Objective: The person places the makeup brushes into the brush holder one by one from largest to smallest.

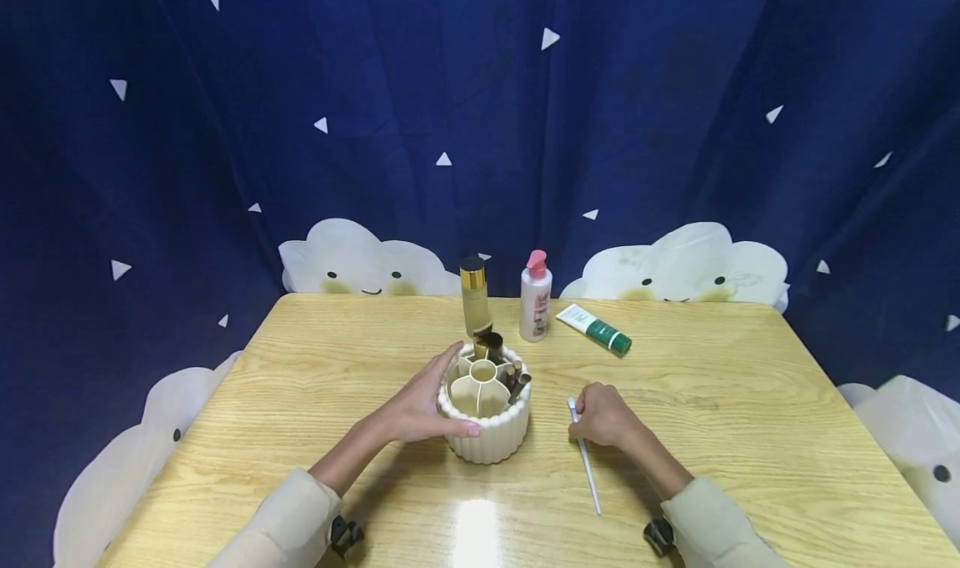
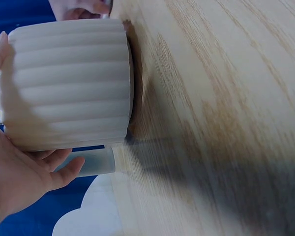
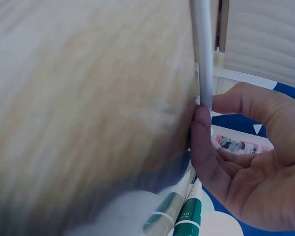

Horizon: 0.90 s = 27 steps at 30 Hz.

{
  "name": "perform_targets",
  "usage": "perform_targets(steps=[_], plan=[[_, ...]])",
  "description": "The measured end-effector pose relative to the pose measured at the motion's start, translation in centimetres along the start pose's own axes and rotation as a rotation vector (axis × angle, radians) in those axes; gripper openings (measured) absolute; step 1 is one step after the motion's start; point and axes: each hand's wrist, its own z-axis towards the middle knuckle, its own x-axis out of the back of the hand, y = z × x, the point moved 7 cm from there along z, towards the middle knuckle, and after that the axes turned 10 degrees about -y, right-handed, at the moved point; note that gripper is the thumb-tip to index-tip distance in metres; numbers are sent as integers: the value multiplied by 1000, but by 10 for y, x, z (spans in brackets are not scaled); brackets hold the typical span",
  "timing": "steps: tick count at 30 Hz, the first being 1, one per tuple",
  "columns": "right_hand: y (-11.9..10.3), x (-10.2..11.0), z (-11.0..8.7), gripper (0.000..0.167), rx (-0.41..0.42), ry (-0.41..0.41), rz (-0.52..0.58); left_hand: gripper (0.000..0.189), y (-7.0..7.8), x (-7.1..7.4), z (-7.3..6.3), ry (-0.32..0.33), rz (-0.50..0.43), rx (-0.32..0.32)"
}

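Observation:
My left hand holds the round white ribbed organizer from its left side, thumb along the near wall and fingers around the rim. The organizer stands upright on the table. Its inside is split into compartments, with several dark and gold-brown slim items in the right and back ones. To its right, my right hand pinches a thin white stick between thumb and index finger. The stick lies low along the tabletop; its exact kind cannot be told. In the right wrist view the fingertips meet the white stick.
Behind the organizer stand a gold-capped bottle and a white pump bottle with a pink top. A white and green tube lies to their right. The wooden table ends at a dark blue curtain.

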Motion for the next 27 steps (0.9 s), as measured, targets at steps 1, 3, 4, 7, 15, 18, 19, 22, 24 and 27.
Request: perform_targets(steps=[1, 3, 4, 7, 15, 18, 19, 22, 24, 27], plan=[[1, 0, 0, 18, -5, -1, 6, 123, 0, 0, 0, -1, -2, -1], [2, 0, 0, 18, -8, 0, 14, 123, 0, -1, 0, -2, -5, -3], [2, 0, 0, 18, -9, 3, 17, 123, 0, -1, 0, -4, -6, -2], [1, 2, -2, 16, 2, 22, 32, 123, -1, -1, 1, -5, -4, 1], [-18, 18, -14, 14, 128, 75, 72, 123, -2, -1, 1, -8, -6, 4], [-27, 26, -19, 16, 155, 111, 67, 123, -2, -1, 1, -12, -1, -2], [-30, 28, -21, 17, 161, 123, 66, 123, -2, -1, 1, -14, -1, -3], [-38, 35, -25, 18, 169, 155, 72, 123, -2, -1, 2, -15, 3, -8], [-43, 38, -29, 19, 173, 169, 84, 123, -2, -1, 2, -15, 2, -9], [-49, 43, -33, 21, 179, 190, 106, 122, -2, -1, 2, -15, -4, -10]])
